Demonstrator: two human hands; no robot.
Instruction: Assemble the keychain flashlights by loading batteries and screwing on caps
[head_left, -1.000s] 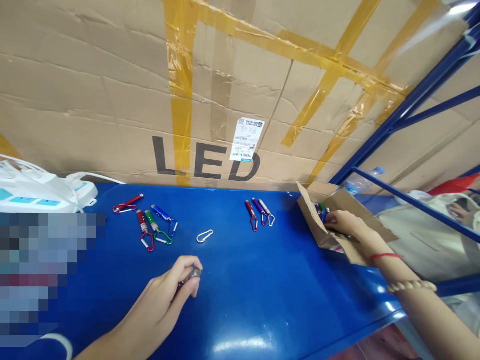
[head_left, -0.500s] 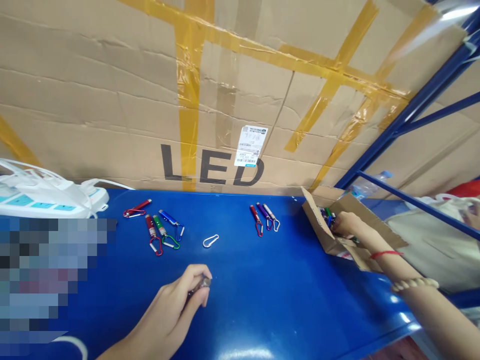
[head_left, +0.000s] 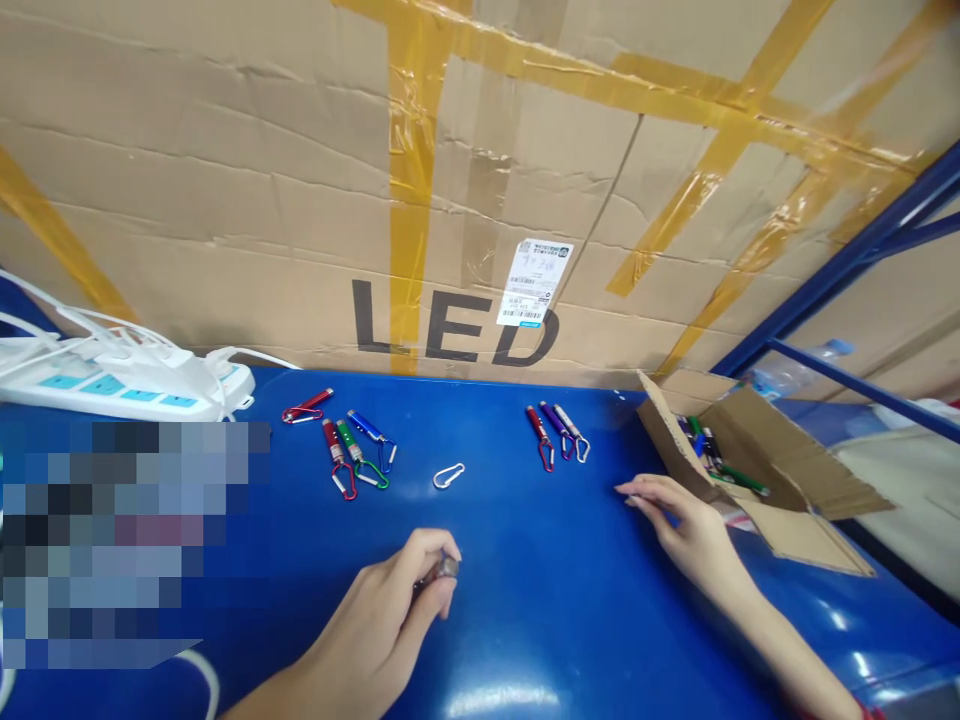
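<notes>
My left hand (head_left: 382, 610) is closed around a mini flashlight (head_left: 447, 568), whose grey round metal end shows between thumb and forefinger. The rest of it is hidden in the palm. My right hand (head_left: 690, 530) is pinched just above the table, left of an open cardboard box (head_left: 810, 450). What its fingertips hold, if anything, is too small to make out. A loose silver carabiner (head_left: 449, 476) lies beyond my left hand. Red, green and blue flashlights with carabiners (head_left: 346, 450) lie to its left. To its right are a red flashlight (head_left: 539, 430), a purple one and a silver one.
Several flashlights lie inside the cardboard box. A white power strip (head_left: 172, 395) with cables sits at the left. Behind the blue table (head_left: 540, 590) stands a large taped carton (head_left: 285, 220). A blue metal frame (head_left: 825, 260) and a plastic bottle (head_left: 799, 370) are at the right.
My right hand has come out of the cardboard box and moved left, over the table. My left hand keeps its hold on the flashlight. The view has shifted slightly.
</notes>
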